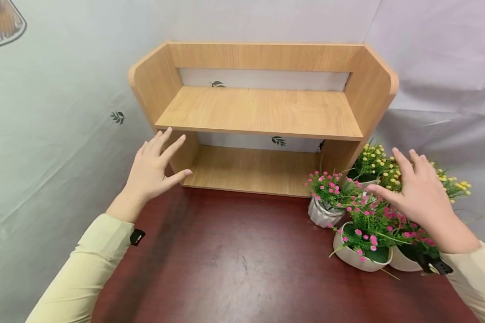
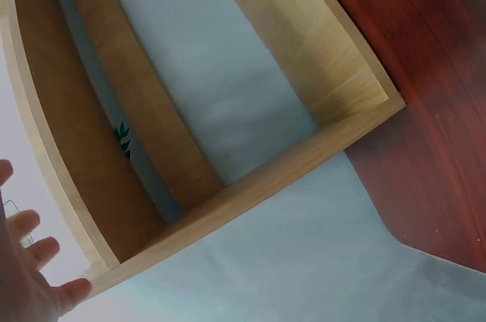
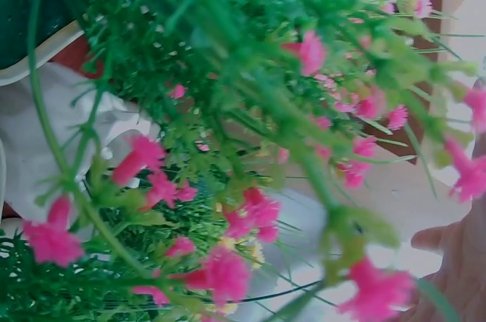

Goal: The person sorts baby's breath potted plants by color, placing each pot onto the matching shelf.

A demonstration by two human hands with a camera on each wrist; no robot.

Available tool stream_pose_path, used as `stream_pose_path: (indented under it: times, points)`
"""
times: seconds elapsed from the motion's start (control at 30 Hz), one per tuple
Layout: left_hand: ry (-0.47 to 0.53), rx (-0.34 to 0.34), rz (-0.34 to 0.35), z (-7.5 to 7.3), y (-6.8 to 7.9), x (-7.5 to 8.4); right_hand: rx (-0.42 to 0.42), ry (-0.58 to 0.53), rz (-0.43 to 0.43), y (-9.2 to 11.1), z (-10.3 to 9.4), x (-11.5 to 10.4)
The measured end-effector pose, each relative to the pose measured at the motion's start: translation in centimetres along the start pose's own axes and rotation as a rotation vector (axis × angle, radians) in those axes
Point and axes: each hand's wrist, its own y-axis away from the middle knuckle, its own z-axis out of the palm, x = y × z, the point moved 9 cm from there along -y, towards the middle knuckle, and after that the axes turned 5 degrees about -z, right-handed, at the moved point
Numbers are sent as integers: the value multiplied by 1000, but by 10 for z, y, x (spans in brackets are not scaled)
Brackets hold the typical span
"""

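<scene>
My left hand [image 1: 151, 168], fingers spread, hovers in front of the left side of a two-tier wooden shelf [image 1: 258, 112]. In the left wrist view its fingertips show at the lower left, beside the shelf's side panel [image 2: 250, 193]. My right hand [image 1: 422, 197] is held over a group of potted flowers at the right, fingers extended, holding nothing. Under and beside it are pink flowers in a white oval pot [image 1: 353, 255], pink flowers in a ribbed white pot [image 1: 323, 213], and yellow flowers [image 1: 372, 159] behind. Pink blossoms [image 3: 228, 273] fill the right wrist view.
The shelf stands on a dark red table [image 1: 234, 251] against pale wall cloth [image 1: 56, 112] printed with leaf sprigs. Both shelf boards are bare. The flowerpots crowd together by the shelf's right side panel.
</scene>
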Motion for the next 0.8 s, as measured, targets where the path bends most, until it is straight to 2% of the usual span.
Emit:
stream_pose_path:
  times: [0.13,0.27,0.4,0.53,0.8]
  points:
    - [4,159,53,-14,-2,6,39,-19,12,5,-8,-2]
    - [5,257,37,-23,-5,6,75,-19,68,13,-14,-1]
    - [0,278,-35,-26,-8,-2,106,-23,122,22,-17,2]
    - [-7,288,-104,-29,-11,-12,119,-56,133,30,-20,-1]
    - [-3,363,-158,-41,-17,-26,171,-98,127,49,-25,-8]
